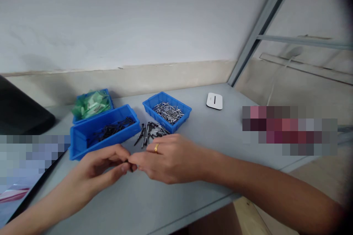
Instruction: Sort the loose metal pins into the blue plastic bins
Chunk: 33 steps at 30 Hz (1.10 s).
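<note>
My left hand [103, 170] pinches a small dark piece [131, 169] between thumb and fingers above the grey table. My right hand [175, 159], with a gold ring, meets it there with its fingers pressed together; what lies in its fingertips is hidden. Just behind the hands is a loose pile of dark and silver pin-like pieces [146, 134], partly covered by my right hand. A long blue bin [78, 145] behind my left hand holds dark, screw-like pieces [114, 129]. Thin silver pins [169, 113] fill part of another blue bin [180, 120] farther back.
A third blue bin [110, 99] with green plastic bags [95, 104] stands against the wall. A white, flat device [214, 101] lies at the back right of the table [209, 132]. At far left is a large black object [22, 110]. A metal post [256, 36] rises at the right corner.
</note>
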### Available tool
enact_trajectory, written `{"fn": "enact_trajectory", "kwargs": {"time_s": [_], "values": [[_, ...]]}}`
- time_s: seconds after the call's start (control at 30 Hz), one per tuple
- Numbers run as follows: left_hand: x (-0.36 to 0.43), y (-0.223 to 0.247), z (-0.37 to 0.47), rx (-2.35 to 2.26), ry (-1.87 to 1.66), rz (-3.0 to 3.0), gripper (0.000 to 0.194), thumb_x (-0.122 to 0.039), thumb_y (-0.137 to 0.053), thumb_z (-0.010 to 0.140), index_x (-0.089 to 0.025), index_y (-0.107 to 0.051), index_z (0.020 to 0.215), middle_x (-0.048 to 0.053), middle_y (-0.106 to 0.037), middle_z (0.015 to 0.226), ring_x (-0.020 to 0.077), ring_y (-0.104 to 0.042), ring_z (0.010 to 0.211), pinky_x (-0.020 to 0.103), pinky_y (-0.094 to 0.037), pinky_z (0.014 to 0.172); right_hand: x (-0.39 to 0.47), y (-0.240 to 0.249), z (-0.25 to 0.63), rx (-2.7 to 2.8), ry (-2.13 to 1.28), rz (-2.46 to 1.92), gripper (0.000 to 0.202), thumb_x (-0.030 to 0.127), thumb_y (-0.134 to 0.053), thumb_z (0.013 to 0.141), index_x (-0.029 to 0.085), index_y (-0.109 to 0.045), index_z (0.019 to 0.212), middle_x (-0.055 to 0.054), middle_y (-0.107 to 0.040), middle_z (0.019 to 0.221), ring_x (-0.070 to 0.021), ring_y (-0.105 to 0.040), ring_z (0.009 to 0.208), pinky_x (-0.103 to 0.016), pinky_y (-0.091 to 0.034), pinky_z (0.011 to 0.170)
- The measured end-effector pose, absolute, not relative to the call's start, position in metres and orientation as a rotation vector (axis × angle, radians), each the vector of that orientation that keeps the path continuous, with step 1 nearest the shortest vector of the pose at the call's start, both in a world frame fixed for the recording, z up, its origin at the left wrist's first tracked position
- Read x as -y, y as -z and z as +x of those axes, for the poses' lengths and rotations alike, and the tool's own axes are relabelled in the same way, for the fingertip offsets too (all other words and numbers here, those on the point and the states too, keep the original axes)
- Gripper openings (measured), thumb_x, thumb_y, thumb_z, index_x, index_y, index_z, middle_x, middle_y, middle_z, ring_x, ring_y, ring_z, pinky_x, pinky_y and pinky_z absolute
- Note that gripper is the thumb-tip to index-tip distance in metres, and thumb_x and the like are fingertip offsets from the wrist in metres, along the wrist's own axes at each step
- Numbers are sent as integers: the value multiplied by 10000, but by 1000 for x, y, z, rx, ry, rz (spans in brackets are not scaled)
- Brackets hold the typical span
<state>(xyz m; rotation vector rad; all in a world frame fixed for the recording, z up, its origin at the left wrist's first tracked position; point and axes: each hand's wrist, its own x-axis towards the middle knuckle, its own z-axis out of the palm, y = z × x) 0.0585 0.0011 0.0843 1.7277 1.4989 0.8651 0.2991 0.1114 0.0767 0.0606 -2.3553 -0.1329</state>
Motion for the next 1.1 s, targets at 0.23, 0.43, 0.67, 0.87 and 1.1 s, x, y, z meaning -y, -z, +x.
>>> {"fn": "enact_trajectory", "kwargs": {"time_s": [0.23, 0.43, 0.67, 0.87, 1.1], "values": [[-1, -99, 73, -1527, -733, 1745, 211, -376, -663, 910, -248, -760, 774, -30, -767, 738, 168, -705, 711, 218, -585, 667, -111, -74, 298, 2446, 126, 150, 244, 183, -509, 1068, 211, -728, 1171, 57, -653, 798, -103, -537, 652, -243, -412, 645], [-2, -98, 76, -1462, -706, 1766, 185, -331, -660, 885, -242, -765, 761, -81, -753, 733, 129, -699, 691, 164, -568, 657, -111, -75, 297, 2508, 85, 177, 232, 192, -501, 1070, 210, -729, 1108, 58, -627, 746, -106, -530, 649, -251, -384, 621], [-4, -92, 69, -1435, -655, 1746, 208, -412, -720, 922, -260, -784, 795, -34, -750, 770, 160, -706, 724, 225, -582, 688, -111, -78, 298, 2605, 80, 174, 260, 175, -447, 1077, 196, -700, 1130, 50, -629, 752, -113, -540, 669, -253, -381, 631], [-4, -85, 66, -1446, -677, 1738, 205, -435, -722, 940, -273, -809, 850, -26, -789, 834, 179, -734, 780, 232, -596, 713, -111, -75, 297, 2575, 67, 138, 230, 146, -456, 1064, 200, -677, 1031, 51, -604, 724, -116, -525, 648, -258, -352, 594], [-1, -89, 74, -1471, -723, 1808, 228, -407, -663, 983, -262, -813, 890, -9, -818, 858, 195, -758, 826, 243, -616, 758, -110, -75, 296, 2563, 96, 102, 214, 175, -449, 1085, 197, -641, 992, 46, -581, 701, -119, -512, 631, -258, -357, 602]]}}
